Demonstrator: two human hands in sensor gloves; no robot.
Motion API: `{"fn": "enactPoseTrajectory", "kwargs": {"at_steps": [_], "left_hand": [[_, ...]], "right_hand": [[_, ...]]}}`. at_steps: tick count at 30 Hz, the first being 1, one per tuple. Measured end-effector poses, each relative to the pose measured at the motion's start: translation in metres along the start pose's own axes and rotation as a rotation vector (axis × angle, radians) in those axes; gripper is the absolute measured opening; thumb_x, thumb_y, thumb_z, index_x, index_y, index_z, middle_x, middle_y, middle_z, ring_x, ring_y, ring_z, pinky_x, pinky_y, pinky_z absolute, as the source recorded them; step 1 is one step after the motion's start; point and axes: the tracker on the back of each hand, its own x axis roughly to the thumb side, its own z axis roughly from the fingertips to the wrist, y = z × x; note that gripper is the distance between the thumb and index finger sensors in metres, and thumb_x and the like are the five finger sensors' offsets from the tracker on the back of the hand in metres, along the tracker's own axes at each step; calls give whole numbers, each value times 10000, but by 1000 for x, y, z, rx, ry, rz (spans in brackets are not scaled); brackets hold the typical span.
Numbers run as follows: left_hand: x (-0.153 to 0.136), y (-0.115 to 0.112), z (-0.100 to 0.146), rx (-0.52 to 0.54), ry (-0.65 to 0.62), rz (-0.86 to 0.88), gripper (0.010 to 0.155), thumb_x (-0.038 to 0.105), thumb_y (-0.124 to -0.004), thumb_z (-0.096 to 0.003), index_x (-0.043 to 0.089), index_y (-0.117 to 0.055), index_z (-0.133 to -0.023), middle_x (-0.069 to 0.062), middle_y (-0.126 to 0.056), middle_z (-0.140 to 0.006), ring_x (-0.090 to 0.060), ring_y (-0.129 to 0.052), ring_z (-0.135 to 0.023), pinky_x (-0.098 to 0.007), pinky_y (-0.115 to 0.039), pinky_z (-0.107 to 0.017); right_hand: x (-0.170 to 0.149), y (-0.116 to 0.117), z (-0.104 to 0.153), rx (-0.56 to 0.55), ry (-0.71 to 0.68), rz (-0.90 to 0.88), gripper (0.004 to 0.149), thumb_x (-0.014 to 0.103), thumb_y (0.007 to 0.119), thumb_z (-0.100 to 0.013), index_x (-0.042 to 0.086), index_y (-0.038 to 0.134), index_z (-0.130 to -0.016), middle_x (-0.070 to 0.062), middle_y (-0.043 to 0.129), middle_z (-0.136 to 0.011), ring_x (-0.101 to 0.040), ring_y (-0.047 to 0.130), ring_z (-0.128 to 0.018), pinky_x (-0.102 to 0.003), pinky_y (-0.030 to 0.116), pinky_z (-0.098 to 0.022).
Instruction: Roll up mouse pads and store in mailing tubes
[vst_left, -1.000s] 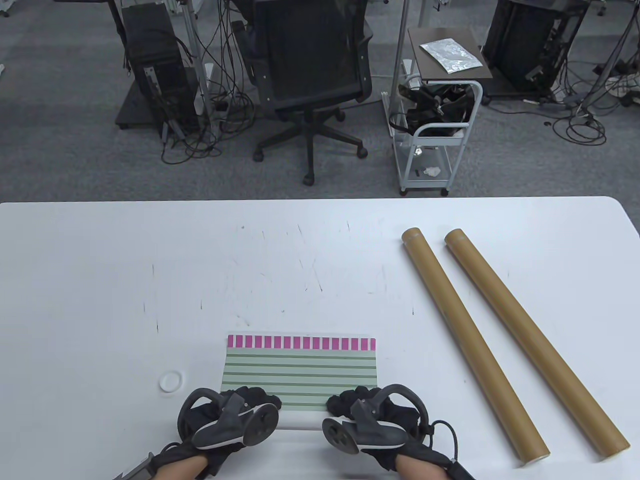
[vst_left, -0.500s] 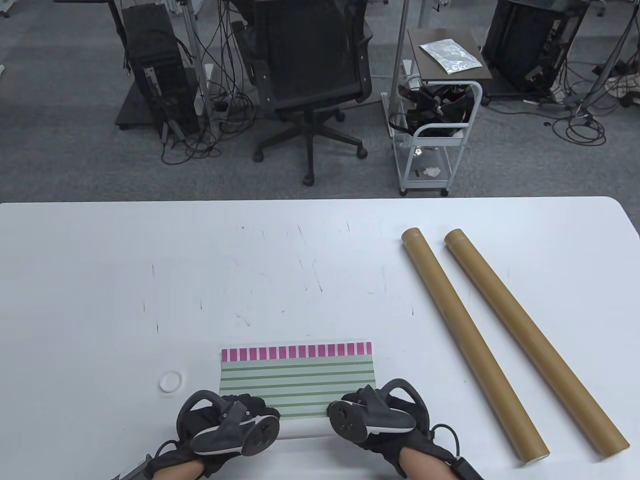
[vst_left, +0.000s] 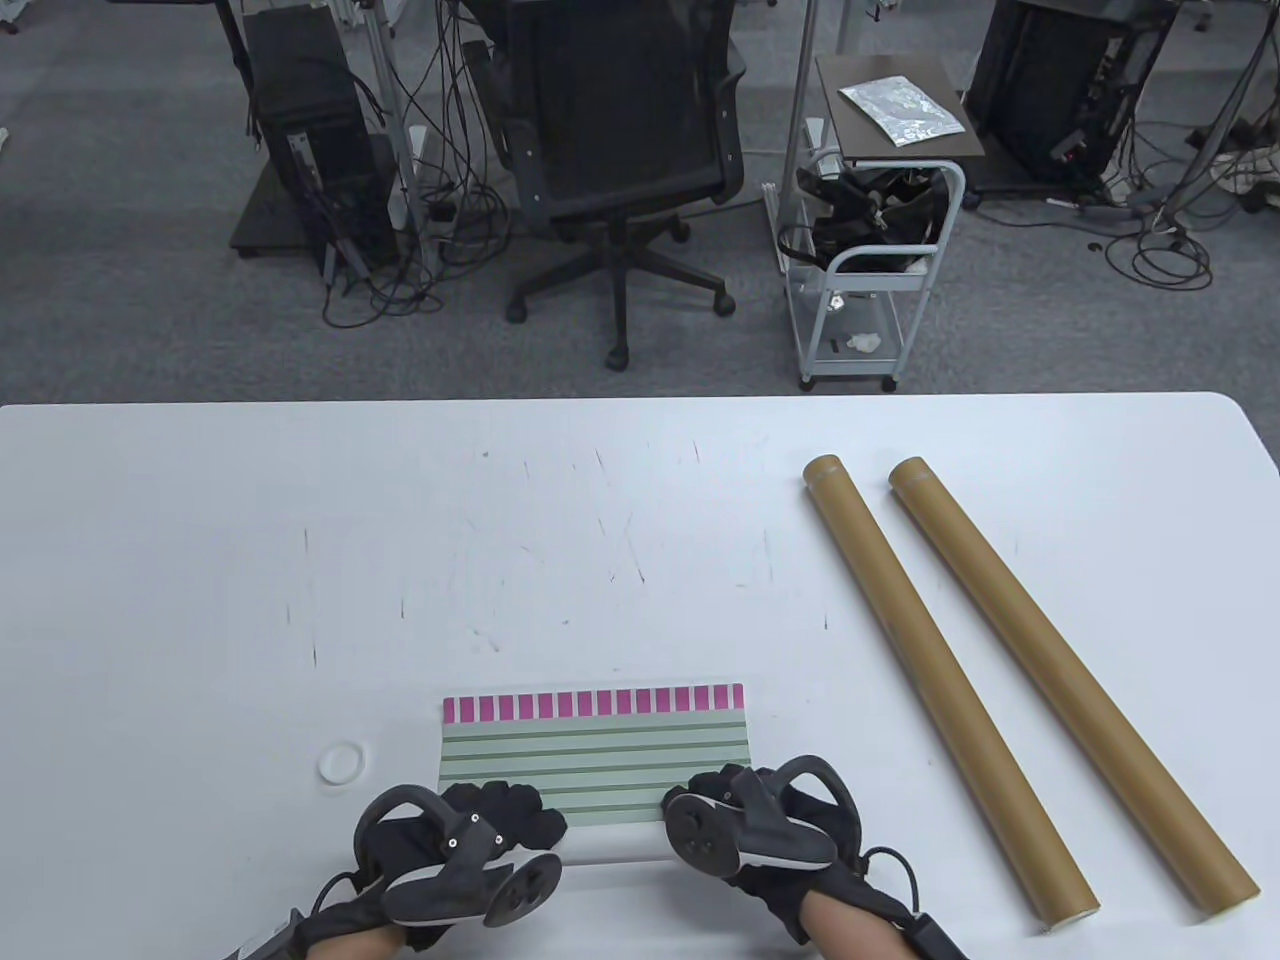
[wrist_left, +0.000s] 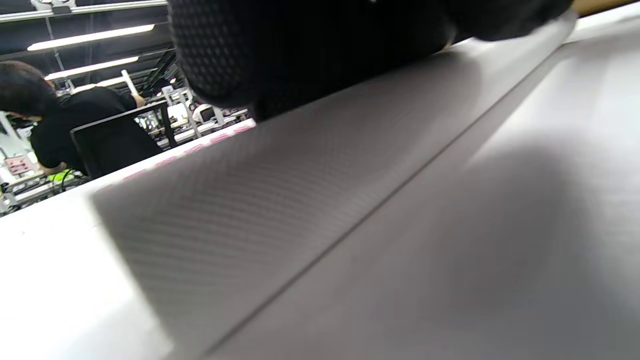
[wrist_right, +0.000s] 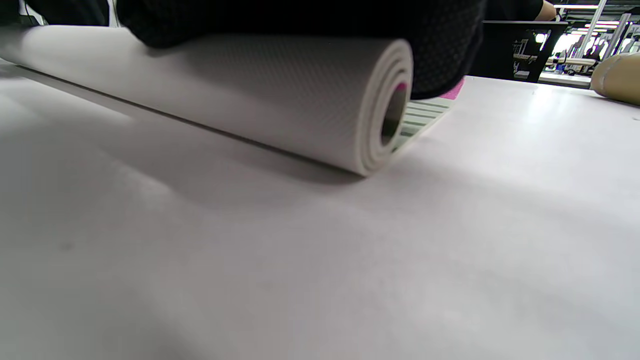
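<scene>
A mouse pad (vst_left: 595, 760) with green stripes and a pink band at its far edge lies near the table's front edge. Its near part is rolled into a grey roll (vst_left: 610, 848). My left hand (vst_left: 510, 808) rests its fingers over the roll's left end, and my right hand (vst_left: 715, 790) over its right end. In the right wrist view the roll's open spiral end (wrist_right: 387, 112) shows under my gloved fingers (wrist_right: 440, 55). In the left wrist view my fingers (wrist_left: 300, 45) press on the roll's textured grey back (wrist_left: 300, 190). Two brown mailing tubes (vst_left: 940, 680) (vst_left: 1070, 680) lie side by side at the right.
A white ring-shaped cap (vst_left: 341, 763) lies left of the pad. The tubes run diagonally from mid-table to the front right edge. The end of one tube (wrist_right: 617, 77) shows at the far right of the right wrist view. A chair (vst_left: 620, 150) and a cart (vst_left: 870, 250) stand beyond the table.
The pad's pink far edge has come closer to me and less flat pad shows, as the roll has taken up more of it. My right hand has shifted slightly forward on the roll.
</scene>
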Motion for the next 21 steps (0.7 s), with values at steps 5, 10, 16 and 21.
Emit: {"fn": "enactPoseTrajectory", "kwargs": {"at_steps": [5, 10, 16, 21], "left_hand": [[-1, -6, -2, 0, 45, -31, 523, 535, -726, -360, 381, -754, -860, 114, -906, -794, -106, -998, -635, -195, -884, -453], [-12, -9, -5, -50, 66, 96, 509, 506, -699, -388, 365, -756, -873, 92, -905, -811, -126, -989, -677, -220, -879, -485], [-14, -9, -3, -124, 5, 182, 491, 478, -684, -393, 352, -781, -858, 87, -933, -780, -125, -1013, -638, -216, -890, -444], [-14, -11, -6, -146, 35, 148, 483, 452, -629, -397, 384, -770, -854, 106, -924, -784, -114, -1003, -638, -205, -883, -449]], "right_hand": [[-1, -3, 5, -31, 0, 57, 512, 422, 651, -458, 250, 746, -930, -5, 860, -853, -259, 884, -715, -465, 741, -603], [-4, -3, 1, 6, -7, 60, 571, 447, 756, -395, 264, 722, -935, 8, 846, -851, -225, 889, -692, -446, 752, -597], [-2, -5, 1, 135, -46, -44, 541, 431, 750, -411, 235, 773, -915, -12, 882, -812, -233, 917, -655, -445, 776, -568], [-2, -3, 5, 123, -36, -45, 561, 428, 708, -436, 209, 732, -953, -38, 842, -847, -259, 885, -685, -467, 744, -595]]}}
